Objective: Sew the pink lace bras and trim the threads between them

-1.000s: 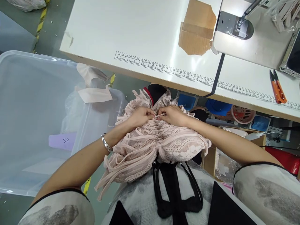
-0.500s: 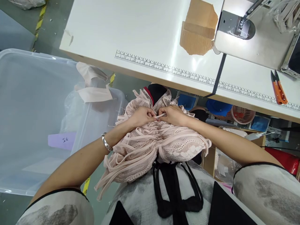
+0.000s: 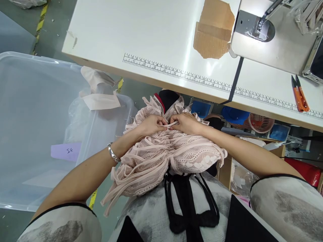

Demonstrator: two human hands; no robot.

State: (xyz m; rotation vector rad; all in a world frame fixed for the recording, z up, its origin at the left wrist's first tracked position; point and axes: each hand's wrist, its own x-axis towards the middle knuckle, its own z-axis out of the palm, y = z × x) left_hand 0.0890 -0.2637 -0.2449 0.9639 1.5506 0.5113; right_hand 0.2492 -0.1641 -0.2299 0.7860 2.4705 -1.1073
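A thick bundle of pale pink lace bras (image 3: 194, 158) rests on my lap, its pieces gathered side by side with narrow straps and edges hanging off both sides. Near the far end of the bundle, my left hand (image 3: 155, 125) pinches a thin pink edge of one bra between thumb and fingers. My right hand (image 3: 183, 123) grips the same edge a short way to the right, so a small stretch of it shows between the fingertips. Both hands lie on top of the lace, and the fabric under them is hidden.
A white table (image 3: 151, 30) with a printed ruler crosses ahead, bearing cardboard (image 3: 214, 30), a sewing machine (image 3: 259, 27) and orange thread snips (image 3: 300, 94). On the left stands a clear plastic bin (image 3: 37, 111) with pink fabric pieces (image 3: 101, 101) over its rim. Baskets (image 3: 259, 122) sit under the table.
Almost nothing differs. Both hands keep their pinch on the same pink edge, and the whole view has shifted very slightly.
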